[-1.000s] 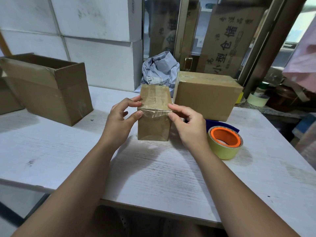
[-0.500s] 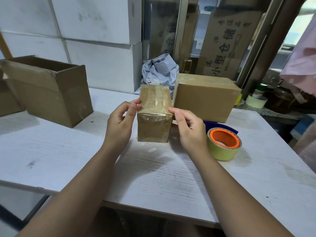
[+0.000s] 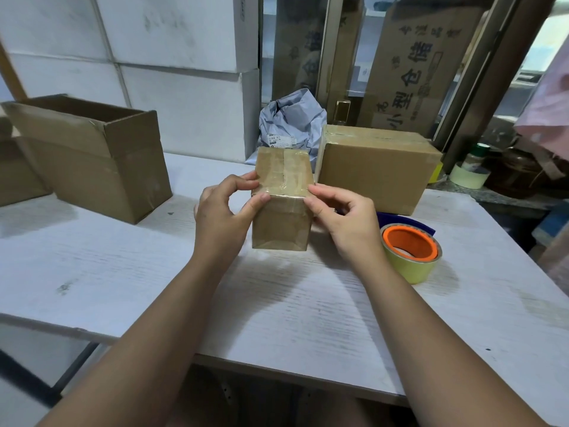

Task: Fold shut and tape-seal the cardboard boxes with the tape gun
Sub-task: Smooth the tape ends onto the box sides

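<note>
Small box [image 3: 281, 224] — fingers [image 3: 261, 199] on tape

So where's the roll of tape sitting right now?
The roll of tape lies flat on the white table, on the person's right, just beyond the right hand and in front of the sealed box.

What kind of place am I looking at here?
Probably a small packing or storage room: taped cardboard boxes on a white table, a tape roll, and big printed cartons stacked behind.
</note>
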`<action>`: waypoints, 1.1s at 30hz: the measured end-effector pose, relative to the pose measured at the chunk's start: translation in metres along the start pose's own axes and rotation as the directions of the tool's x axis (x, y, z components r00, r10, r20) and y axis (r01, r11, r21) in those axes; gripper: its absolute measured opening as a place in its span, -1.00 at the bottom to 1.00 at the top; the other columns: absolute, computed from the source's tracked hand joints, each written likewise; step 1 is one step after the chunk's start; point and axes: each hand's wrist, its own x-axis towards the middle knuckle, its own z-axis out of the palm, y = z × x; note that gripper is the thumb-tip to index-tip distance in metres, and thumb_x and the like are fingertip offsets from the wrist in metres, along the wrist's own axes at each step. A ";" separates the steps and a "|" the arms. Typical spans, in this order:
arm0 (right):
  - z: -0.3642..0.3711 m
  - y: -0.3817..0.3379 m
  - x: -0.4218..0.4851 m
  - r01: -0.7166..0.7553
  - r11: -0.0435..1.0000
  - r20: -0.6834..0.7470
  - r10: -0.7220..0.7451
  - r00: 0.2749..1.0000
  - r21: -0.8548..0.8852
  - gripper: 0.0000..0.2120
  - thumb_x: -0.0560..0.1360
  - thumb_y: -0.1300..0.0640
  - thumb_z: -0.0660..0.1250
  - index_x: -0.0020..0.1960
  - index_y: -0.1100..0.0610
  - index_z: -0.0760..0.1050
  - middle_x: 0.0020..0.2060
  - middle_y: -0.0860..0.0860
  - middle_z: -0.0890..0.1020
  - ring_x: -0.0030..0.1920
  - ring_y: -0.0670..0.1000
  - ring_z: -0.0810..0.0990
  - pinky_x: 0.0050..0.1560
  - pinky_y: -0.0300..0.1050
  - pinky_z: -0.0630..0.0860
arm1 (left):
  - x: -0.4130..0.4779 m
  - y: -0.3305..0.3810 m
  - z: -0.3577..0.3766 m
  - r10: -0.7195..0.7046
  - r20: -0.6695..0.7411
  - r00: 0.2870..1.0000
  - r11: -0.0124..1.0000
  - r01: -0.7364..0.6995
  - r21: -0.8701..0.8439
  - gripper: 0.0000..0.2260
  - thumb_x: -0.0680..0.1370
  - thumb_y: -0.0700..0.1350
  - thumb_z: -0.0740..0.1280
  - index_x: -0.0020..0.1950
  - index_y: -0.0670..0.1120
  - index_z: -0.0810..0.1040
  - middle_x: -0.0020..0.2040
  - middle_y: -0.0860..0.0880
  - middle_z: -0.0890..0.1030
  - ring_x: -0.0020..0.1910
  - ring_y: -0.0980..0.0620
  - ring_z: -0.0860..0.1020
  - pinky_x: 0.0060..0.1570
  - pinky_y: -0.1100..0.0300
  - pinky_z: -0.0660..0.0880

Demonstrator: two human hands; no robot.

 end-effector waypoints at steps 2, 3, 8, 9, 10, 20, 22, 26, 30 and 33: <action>0.000 0.001 0.001 0.004 1.000 0.013 -0.004 1.000 -0.016 -0.80 0.42 0.14 0.46 0.00 -0.10 0.61 -0.02 -0.18 0.64 -0.01 -0.28 0.59 0.17 -0.21 0.51 | 0.000 0.000 0.001 0.057 -0.026 0.998 0.990 -0.053 0.130 -0.90 0.46 0.12 0.36 -0.12 0.16 0.49 0.10 0.36 0.53 0.14 0.15 0.40 0.28 -0.13 0.28; -0.001 0.002 0.001 0.013 0.999 0.014 -0.013 1.000 -0.034 -0.79 0.43 0.15 0.46 0.00 -0.11 0.62 0.00 -0.15 0.65 0.01 -0.25 0.59 0.19 -0.17 0.50 | 0.000 0.001 0.001 0.091 -0.037 0.995 0.978 -0.082 0.192 -0.88 0.47 0.14 0.33 -0.09 0.14 0.50 0.11 0.35 0.52 0.10 0.16 0.38 0.28 -0.10 0.27; 0.002 0.002 0.001 0.082 0.973 -0.023 -0.089 0.996 -0.215 -0.80 0.47 0.13 0.42 0.08 0.03 0.64 0.09 -0.09 0.65 0.07 -0.17 0.58 0.17 -0.13 0.50 | 0.002 0.000 0.005 0.243 -0.062 0.968 0.913 -0.206 0.353 -0.75 0.49 0.11 0.30 -0.03 -0.04 0.61 0.08 0.22 0.60 0.00 0.08 0.42 0.10 0.16 0.19; 0.003 0.003 0.000 0.129 0.959 -0.033 -0.142 0.989 -0.253 -0.80 0.47 0.13 0.41 0.09 0.06 0.64 0.11 -0.06 0.64 0.10 -0.14 0.57 0.17 -0.08 0.52 | 0.003 0.000 0.005 0.256 -0.056 0.965 0.905 -0.219 0.364 -0.72 0.49 0.13 0.28 -0.03 -0.05 0.60 0.09 0.18 0.62 0.00 0.06 0.43 0.08 0.17 0.19; 0.005 0.004 -0.001 0.183 0.940 -0.035 -0.201 0.979 -0.288 -0.80 0.48 0.14 0.40 0.09 0.10 0.64 0.13 -0.03 0.63 0.14 -0.09 0.57 0.16 -0.01 0.52 | 0.003 -0.001 0.005 0.262 -0.044 0.964 0.901 -0.228 0.369 -0.68 0.49 0.17 0.25 -0.02 -0.06 0.59 0.10 0.15 0.63 0.01 0.02 0.45 0.07 0.16 0.21; 0.013 0.010 -0.002 0.268 0.853 -0.010 -0.304 0.952 -0.449 -0.78 0.45 0.07 0.42 0.06 0.12 0.57 0.14 -0.09 0.62 0.15 0.01 0.54 0.09 -0.24 0.38 | 0.000 -0.003 0.014 0.238 -0.081 0.968 0.912 -0.194 0.361 -0.50 0.35 0.30 0.28 -0.02 -0.11 0.53 0.08 0.05 0.63 -0.04 -0.04 0.41 -0.07 0.08 0.41; 0.014 0.011 -0.002 0.276 0.836 -0.008 -0.318 0.948 -0.474 -0.78 0.46 0.06 0.41 0.07 0.11 0.56 0.14 -0.09 0.62 0.15 0.02 0.53 0.05 -0.25 0.37 | 0.001 -0.004 0.014 0.243 -0.073 0.967 0.915 -0.203 0.349 -0.50 0.34 0.29 0.31 -0.01 -0.12 0.53 0.08 0.04 0.62 -0.03 -0.04 0.42 -0.07 0.07 0.43; 0.010 0.011 -0.003 0.257 0.862 0.035 -0.269 0.963 -0.436 -0.70 0.44 0.02 0.43 0.12 0.10 0.53 0.22 -0.11 0.57 0.21 -0.03 0.47 0.14 -0.21 0.38 | -0.002 -0.008 0.013 0.252 -0.028 0.967 0.928 -0.233 0.290 -0.51 0.31 0.16 0.49 0.05 -0.14 0.50 0.13 0.01 0.59 0.05 -0.04 0.42 0.00 0.04 0.45; 0.013 0.011 -0.004 0.257 0.839 0.034 -0.275 0.961 -0.479 -0.71 0.46 0.04 0.40 0.14 0.10 0.51 0.23 -0.11 0.55 0.20 0.02 0.49 0.10 -0.07 0.44 | -0.003 -0.007 0.015 0.236 -0.040 0.971 0.932 -0.215 0.291 -0.56 0.35 0.05 0.52 0.07 -0.16 0.49 0.15 0.03 0.57 0.07 -0.05 0.42 0.01 0.07 0.44; 0.014 0.010 -0.006 0.225 0.861 0.026 -0.239 0.971 -0.456 -0.71 0.47 0.06 0.40 0.16 0.10 0.50 0.25 -0.13 0.53 0.23 -0.01 0.47 0.11 -0.18 0.38 | -0.004 -0.008 0.014 0.221 -0.007 0.975 0.948 -0.213 0.237 -0.48 0.33 0.19 0.44 0.10 -0.12 0.46 0.15 0.16 0.48 0.08 0.07 0.38 0.03 0.25 0.37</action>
